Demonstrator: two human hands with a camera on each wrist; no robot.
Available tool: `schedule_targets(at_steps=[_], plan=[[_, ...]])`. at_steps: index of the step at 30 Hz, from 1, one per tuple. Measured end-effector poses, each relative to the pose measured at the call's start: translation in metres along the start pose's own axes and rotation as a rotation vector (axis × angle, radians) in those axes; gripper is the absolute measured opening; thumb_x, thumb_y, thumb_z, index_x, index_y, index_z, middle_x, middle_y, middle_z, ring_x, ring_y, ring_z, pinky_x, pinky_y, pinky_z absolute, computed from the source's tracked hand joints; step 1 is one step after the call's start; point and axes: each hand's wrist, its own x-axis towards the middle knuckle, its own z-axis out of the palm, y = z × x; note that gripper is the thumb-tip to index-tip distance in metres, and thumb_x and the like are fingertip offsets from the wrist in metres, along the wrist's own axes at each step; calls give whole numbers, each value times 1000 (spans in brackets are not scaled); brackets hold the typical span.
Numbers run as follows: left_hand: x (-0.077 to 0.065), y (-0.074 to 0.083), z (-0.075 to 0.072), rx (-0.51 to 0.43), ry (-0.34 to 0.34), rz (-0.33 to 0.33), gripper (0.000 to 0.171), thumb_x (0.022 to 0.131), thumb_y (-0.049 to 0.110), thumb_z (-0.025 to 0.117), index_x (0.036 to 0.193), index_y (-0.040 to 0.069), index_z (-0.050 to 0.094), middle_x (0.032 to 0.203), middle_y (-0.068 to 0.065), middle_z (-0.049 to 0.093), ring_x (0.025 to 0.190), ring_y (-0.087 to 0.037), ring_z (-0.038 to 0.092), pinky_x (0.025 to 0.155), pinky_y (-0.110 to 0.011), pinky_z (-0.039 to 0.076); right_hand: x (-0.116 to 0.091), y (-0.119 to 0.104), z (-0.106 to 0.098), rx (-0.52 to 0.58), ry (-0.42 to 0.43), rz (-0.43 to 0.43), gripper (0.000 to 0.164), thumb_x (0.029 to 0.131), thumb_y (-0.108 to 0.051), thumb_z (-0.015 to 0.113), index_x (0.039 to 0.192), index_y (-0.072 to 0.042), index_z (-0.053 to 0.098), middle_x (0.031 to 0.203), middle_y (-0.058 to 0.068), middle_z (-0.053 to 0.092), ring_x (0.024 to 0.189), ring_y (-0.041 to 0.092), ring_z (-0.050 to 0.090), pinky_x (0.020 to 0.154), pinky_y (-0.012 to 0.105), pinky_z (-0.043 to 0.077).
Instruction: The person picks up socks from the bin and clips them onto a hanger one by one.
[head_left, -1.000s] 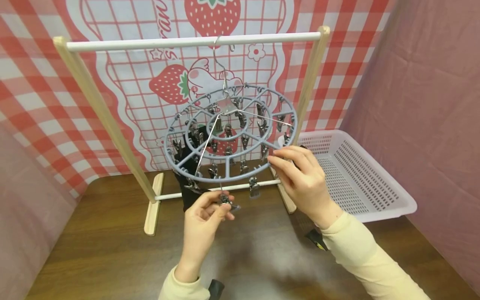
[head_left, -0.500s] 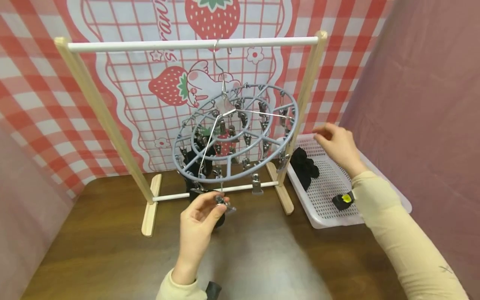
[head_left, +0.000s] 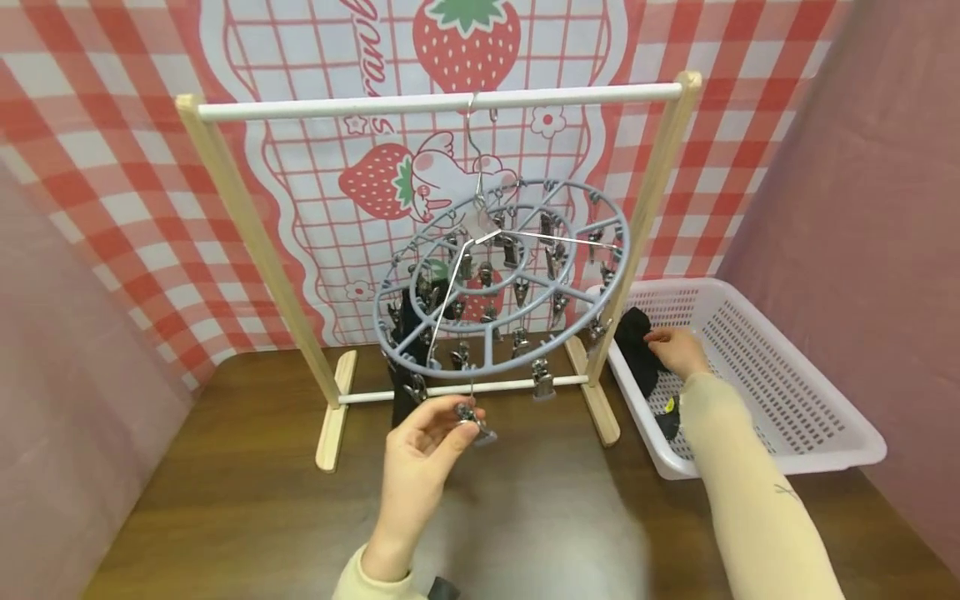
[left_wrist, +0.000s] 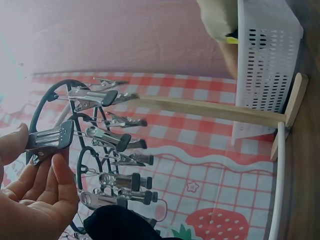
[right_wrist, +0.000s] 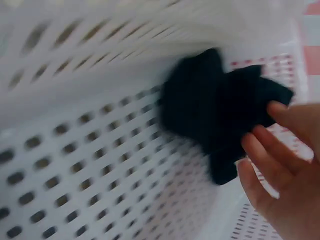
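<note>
My left hand (head_left: 420,458) pinches a metal clip (left_wrist: 50,140) between thumb and fingers. That clip hangs at the near rim of a round grey-blue clip hanger (head_left: 487,358), which has many other clips. A long black cloth piece (head_left: 405,400) hangs on the hanger's left side, partly behind the rim. Inside the white basket (head_left: 750,333) at the right, my right hand (head_left: 678,354) has thumb and fingertips on a bunched black cloth (right_wrist: 200,100) and seems to pinch its edge. The right wrist view is blurred there.
The hanger hooks over the white bar (head_left: 337,107) of a wooden-legged stand (head_left: 262,258) on the brown table (head_left: 540,508). A red checked strawberry cloth covers the wall behind. The stand's right foot (head_left: 596,400) lies close to the basket's left side.
My right hand has left the hanger's near right rim, moved right and lowered into the basket onto the black cloth. My left hand keeps its clip. The head view has shifted slightly.
</note>
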Motion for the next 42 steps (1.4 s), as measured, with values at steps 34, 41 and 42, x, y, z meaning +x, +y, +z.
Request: schedule_targets(at_steps=[34, 41, 42], plan=[[0, -3, 1, -72, 22, -62, 23, 85, -7, 66, 107, -12, 61, 91, 9, 73, 88, -7, 70, 83, -22, 56, -40, -39, -50, 124, 161, -104, 36, 91, -3, 49, 125, 4, 58, 97, 22, 58, 78, 14, 51, 69, 25, 41], [-1, 1, 4, -79, 20, -54, 22, 85, -7, 66, 107, -10, 62, 91, 9, 73, 88, -6, 70, 82, -22, 56, -46, -32, -45, 69, -182, -56, 32, 95, -14, 55, 112, 12, 63, 107, 30, 64, 98, 38, 61, 88, 47, 53], [-2, 2, 5, -78, 18, -55, 22, 85, -7, 66, 107, -9, 63, 91, 9, 73, 88, -6, 70, 82, -22, 56, -45, -32, -43, 78, -210, -42, 33, 94, -17, 59, 110, 12, 63, 99, 26, 66, 90, 32, 63, 83, 42, 55]])
